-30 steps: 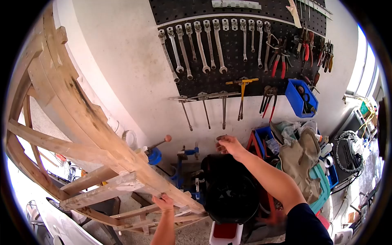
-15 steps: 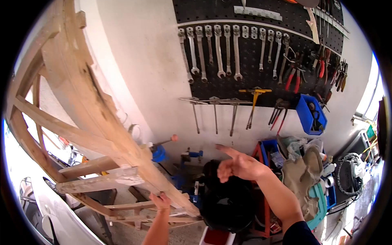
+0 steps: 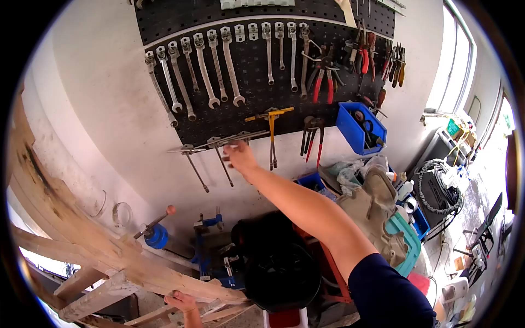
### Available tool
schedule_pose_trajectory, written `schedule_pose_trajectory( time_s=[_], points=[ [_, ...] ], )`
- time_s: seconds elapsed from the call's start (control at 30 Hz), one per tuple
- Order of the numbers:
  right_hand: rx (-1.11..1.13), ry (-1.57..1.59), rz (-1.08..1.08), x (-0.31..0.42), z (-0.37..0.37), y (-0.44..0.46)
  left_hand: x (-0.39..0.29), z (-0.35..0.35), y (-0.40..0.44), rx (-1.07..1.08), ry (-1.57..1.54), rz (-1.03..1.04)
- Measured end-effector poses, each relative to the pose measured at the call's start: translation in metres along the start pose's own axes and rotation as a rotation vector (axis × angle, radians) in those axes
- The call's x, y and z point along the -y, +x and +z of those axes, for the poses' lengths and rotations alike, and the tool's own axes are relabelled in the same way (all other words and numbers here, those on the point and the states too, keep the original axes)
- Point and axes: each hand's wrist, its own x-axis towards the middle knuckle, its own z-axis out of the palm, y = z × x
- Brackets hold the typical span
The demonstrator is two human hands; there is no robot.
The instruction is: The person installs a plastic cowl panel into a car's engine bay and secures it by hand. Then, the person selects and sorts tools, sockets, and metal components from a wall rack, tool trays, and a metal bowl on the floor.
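My right hand (image 3: 240, 157) is raised to the row of T-handle wrenches below the pegboard. Its fingers are closed around one of them, whose shaft is mostly hidden behind the hand. A T-handle wrench (image 3: 223, 164) with a steel shaft hangs just left of my fingers, and another steel one farther left. To the right hangs a yellow T-handle wrench (image 3: 272, 139). Low in the view, my left hand (image 3: 182, 300) grips the lower edge of a large wooden frame (image 3: 76, 235).
Combination wrenches (image 3: 201, 65) and pliers (image 3: 326, 79) hang on the black pegboard (image 3: 257, 98). A blue bin (image 3: 358, 131) is mounted lower right. Beneath stand a black rounded object (image 3: 281, 279), a blue-bodied tool (image 3: 157, 236) and a cluttered teal container (image 3: 407, 240).
My right hand has moved from in front of the wall up to the T-handle wrenches, and its fingers have closed. The view has swung right. My left hand stays on the wooden frame.
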Motion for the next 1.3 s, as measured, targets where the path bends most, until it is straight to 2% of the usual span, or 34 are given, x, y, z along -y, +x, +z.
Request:
schedule_pose_trajectory(
  time_s=[0.03, 0.1, 0.17, 0.23, 0.3, 0.43, 0.47, 0.5, 0.53, 0.57, 0.67, 0.77, 0.83, 0.97, 1.1, 1.13, 1.17, 1.23, 1.3],
  points=[
    [-0.003, 0.003, 0.000, -0.005, -0.005, 0.015, -0.001, 0.001, 0.002, 0.001, -0.001, 0.004],
    [-0.296, -0.057, -0.225, -0.021, -0.018, 0.054, -0.003, 0.004, 0.002, -0.082, 0.001, 0.030],
    [-0.362, 0.124, -0.280, 0.002, -0.039, 0.049, -0.003, 0.005, -0.003, -0.113, 0.003, 0.034],
    [-0.494, 0.035, -0.370, -0.007, -0.070, 0.080, -0.005, 0.009, 0.003, -0.156, -0.006, 0.045],
    [-0.555, -0.029, -0.376, 0.011, -0.095, 0.078, -0.002, 0.005, 0.001, -0.075, -0.049, 0.034],
    [-0.651, -0.122, -0.388, 0.037, -0.126, 0.065, -0.007, 0.008, -0.005, -0.052, -0.091, -0.056],
    [-0.575, 0.001, -0.300, 0.040, -0.134, 0.054, -0.008, 0.007, -0.004, -0.036, -0.136, -0.082],
    [-0.576, 0.007, -0.306, 0.044, -0.136, 0.047, -0.006, 0.003, 0.001, -0.025, -0.175, -0.104],
    [-0.562, 0.017, -0.282, 0.047, -0.142, 0.041, 0.068, 0.027, -0.030, -0.048, -0.095, -0.018],
    [-0.548, 0.027, -0.257, 0.048, -0.148, 0.037, 0.071, 0.027, -0.027, -0.053, -0.094, -0.009],
    [-0.520, 0.028, -0.217, 0.045, -0.161, 0.036, 0.052, 0.019, -0.015, -0.060, -0.023, 0.079],
    [-0.491, 0.078, -0.183, 0.052, -0.173, 0.017, -0.011, 0.006, 0.010, -0.071, 0.186, -0.037],
    [-0.457, -0.056, -0.167, 0.053, -0.175, 0.009, -0.011, 0.010, 0.014, -0.075, 0.097, -0.040],
    [-0.439, -0.093, -0.148, 0.054, -0.186, -0.001, 0.002, 0.016, 0.014, -0.038, -0.046, -0.071],
    [-0.491, -0.109, -0.147, 0.056, -0.202, 0.005, 0.025, 0.018, 0.009, 0.046, -0.187, -0.235],
    [-0.492, -0.091, -0.133, 0.054, -0.204, 0.008, 0.000, 0.009, 0.015, -0.057, -0.280, -0.117],
    [-0.490, -0.074, -0.124, 0.053, -0.206, 0.011, -0.009, 0.007, 0.020, -0.059, -0.269, -0.123],
    [-0.451, -0.066, -0.105, 0.048, -0.206, 0.011, -0.015, -0.002, 0.023, -0.061, -0.123, 0.023],
    [-0.412, 0.004, -0.100, 0.050, -0.199, 0.008, -0.007, 0.001, 0.020, -0.093, -0.069, -0.005]
  ],
)
